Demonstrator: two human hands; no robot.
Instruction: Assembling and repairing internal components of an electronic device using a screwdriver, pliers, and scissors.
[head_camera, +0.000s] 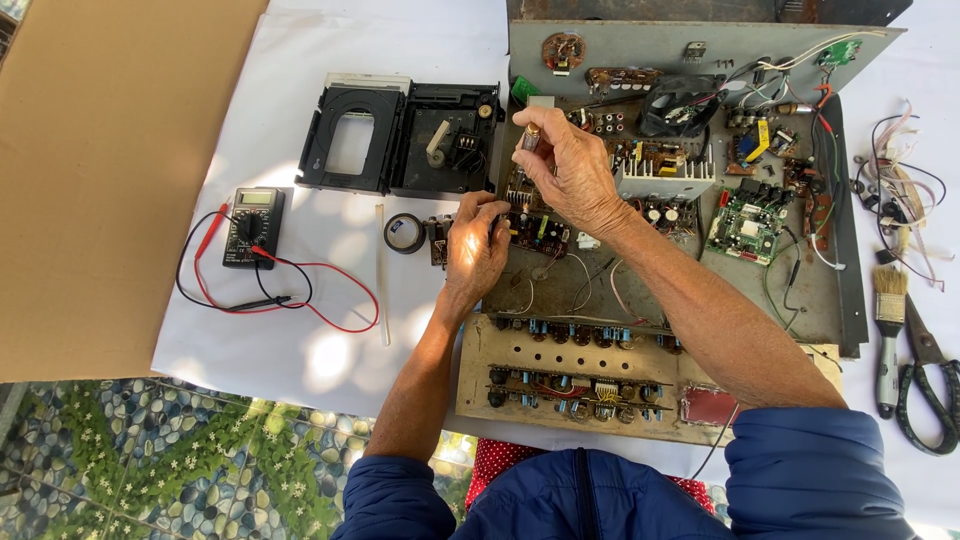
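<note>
Right hand (572, 168) pinches a small part (531, 138) over the open chassis (850, 300) while left hand (476, 248) grips a circuit board (535, 232), mid-repair.

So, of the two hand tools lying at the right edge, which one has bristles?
The paintbrush with the grey handle: pale bristles fan out at its top end. The black-handled scissors beside it have only metal blades.

A multimeter (253, 226) with red and black leads lies at nine o'clock, tape roll (404, 233) beside it; brush (888, 335) and scissors (930, 385) sit at four o'clock.
</note>
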